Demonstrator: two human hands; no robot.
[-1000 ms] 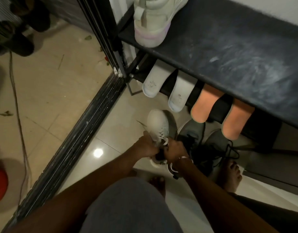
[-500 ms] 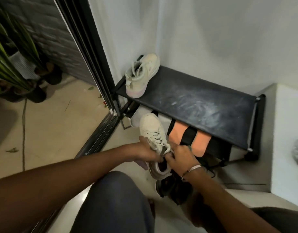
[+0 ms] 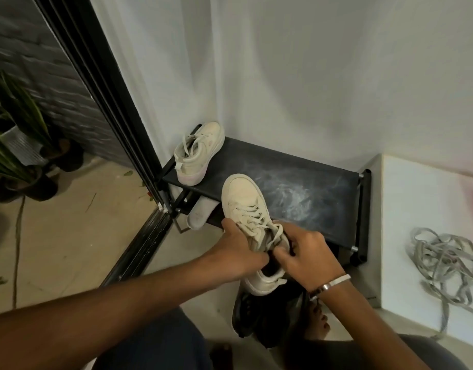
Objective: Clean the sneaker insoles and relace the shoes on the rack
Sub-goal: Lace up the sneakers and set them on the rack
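Sneaker (image 3: 246,209) raised from floor, toe over rack (image 3: 310,188).

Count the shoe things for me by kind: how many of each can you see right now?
Cream lace-up sneakers: 2, one on the black shoe rack at, one gripped by the left hand and right hand at
Dark shoes on the floor: at least 1
Pale insoles under the shelf: 1
Tangles of grey laces: 1
Total: 5

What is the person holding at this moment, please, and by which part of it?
Both hands hold the cream sneaker: the left hand grips its side at the laced midfoot, and the right hand pinches near the tongue at the collar, apparently on the laces.
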